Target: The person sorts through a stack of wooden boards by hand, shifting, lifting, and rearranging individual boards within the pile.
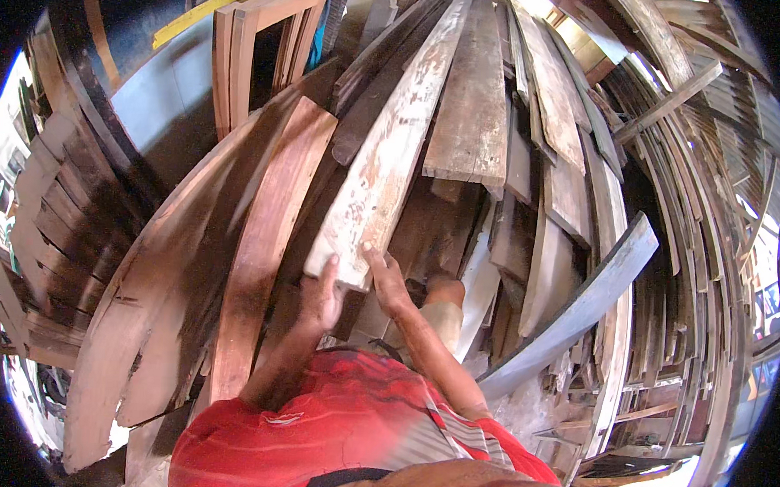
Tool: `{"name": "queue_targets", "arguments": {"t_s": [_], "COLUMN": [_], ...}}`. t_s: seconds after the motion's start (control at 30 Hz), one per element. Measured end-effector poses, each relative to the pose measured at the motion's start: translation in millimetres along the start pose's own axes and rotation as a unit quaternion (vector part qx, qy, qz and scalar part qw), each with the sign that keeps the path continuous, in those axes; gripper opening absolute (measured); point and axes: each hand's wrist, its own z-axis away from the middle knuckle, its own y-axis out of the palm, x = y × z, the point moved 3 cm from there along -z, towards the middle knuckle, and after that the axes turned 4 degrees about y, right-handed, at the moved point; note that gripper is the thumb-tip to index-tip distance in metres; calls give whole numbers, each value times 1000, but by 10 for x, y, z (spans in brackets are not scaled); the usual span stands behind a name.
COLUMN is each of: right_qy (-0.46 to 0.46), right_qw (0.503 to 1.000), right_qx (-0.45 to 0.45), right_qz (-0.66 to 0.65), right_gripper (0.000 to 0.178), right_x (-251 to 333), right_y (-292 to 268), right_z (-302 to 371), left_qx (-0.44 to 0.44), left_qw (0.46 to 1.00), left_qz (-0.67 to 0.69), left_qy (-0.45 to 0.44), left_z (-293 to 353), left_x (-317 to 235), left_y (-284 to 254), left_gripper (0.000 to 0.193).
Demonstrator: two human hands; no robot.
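A long wooden plank [384,174] with worn, patchy white paint runs away from me, its near end at my waist. My left hand [323,298] grips the left edge of that end, thumb up along the side and the fingers mostly hidden beneath. On the opposite edge my right hand [388,281] holds the same plank, thumb on its upper face and the other fingers curled out of sight. To the right of it lies a wide, weathered brown board [470,116]. Left of it a smooth reddish-brown board [269,229] leans lengthwise.
Stacked old boards [548,102] spread away on the right, with a grey-blue curved-looking plank [578,313] sticking up near my right arm. Large pale boards [142,328] lean at the left. Wooden frames [265,16] stand behind them. A loose stick [670,101] juts out at the upper right.
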Motion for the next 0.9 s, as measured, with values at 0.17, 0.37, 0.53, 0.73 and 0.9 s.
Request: {"name": "queue_targets", "arguments": {"t_s": [0.17, 0.37, 0.53, 0.73, 0.9], "right_qy": [6, -156, -158, -171, -142], "right_qw": [998, 987, 982, 979, 963], "right_qx": [-28, -43, 18, 53, 102], "right_qz": [-64, 23, -98, -102, -205], "right_gripper": [59, 63, 54, 51, 53], "right_x": [153, 962, 1528, 1418, 1315], "right_y": [-233, 66, 579, 884, 1214], "right_z": [220, 545, 640, 235, -350], "left_qx": [36, 69, 43, 0, -36], "left_qw": [998, 994, 994, 988, 962], "left_qz": [22, 83, 79, 15, -167], "left_qy": [-46, -20, 60, 152, 212], "left_z": [198, 280, 91, -156, -789], "left_x": [217, -371, -961, -1308, -1606], "left_y": [264, 831, 1001, 926, 575], "left_gripper": [57, 56, 55, 61, 59]}}
